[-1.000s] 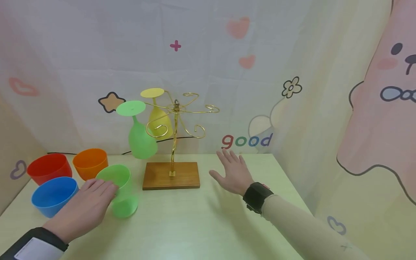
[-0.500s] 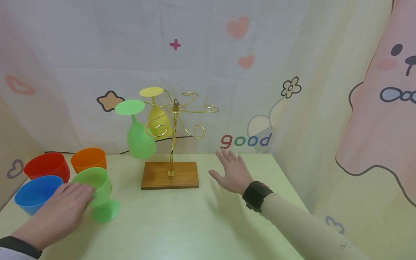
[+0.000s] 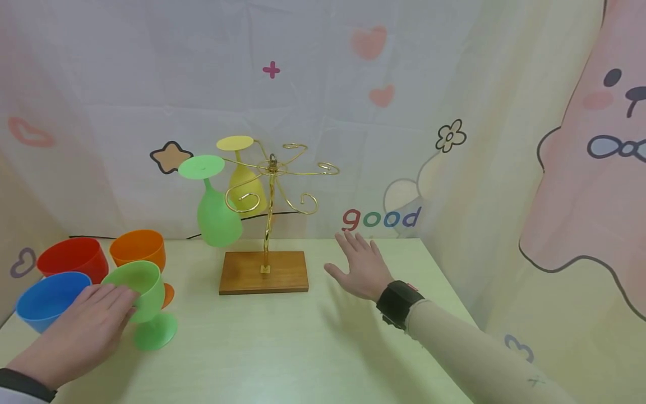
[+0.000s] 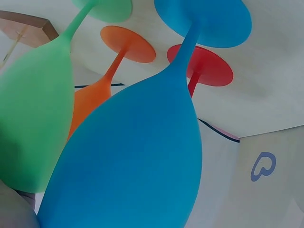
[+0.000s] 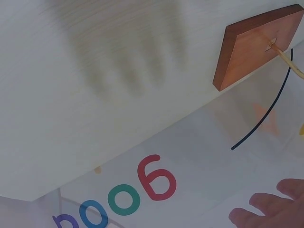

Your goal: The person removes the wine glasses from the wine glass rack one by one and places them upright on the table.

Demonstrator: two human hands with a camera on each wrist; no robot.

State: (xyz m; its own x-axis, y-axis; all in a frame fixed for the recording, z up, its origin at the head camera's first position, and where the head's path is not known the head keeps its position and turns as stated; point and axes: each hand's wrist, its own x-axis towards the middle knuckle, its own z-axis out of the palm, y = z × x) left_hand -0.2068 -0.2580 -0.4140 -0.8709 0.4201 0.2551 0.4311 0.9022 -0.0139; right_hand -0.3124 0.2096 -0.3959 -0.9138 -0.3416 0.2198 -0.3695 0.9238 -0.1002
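Note:
My left hand (image 3: 83, 325) grips the bowl of a light green plastic goblet (image 3: 146, 292), its fingers over the near side of the rim. The goblet stands upright with its foot at the table. In the left wrist view, a piece of the hand (image 4: 15, 209) shows beside the green bowl (image 4: 38, 114); the thumb is hidden in the head view. A blue goblet (image 4: 137, 156) stands just left of the hand. My right hand (image 3: 362, 269) is spread above the table, right of a gold wire rack (image 3: 270, 219), holding nothing.
Red (image 3: 73, 261) and orange (image 3: 138, 247) goblets stand behind the blue and green ones. Another green goblet (image 3: 217, 216) and a yellow one (image 3: 247, 185) hang upside down from the rack's left arms. A wooden base (image 3: 242, 280) carries the rack. A printed curtain backs the table.
My left hand has shifted left with the green goblet, ending in front of the orange one. The blue goblet has moved left too. The right hand stays in place.

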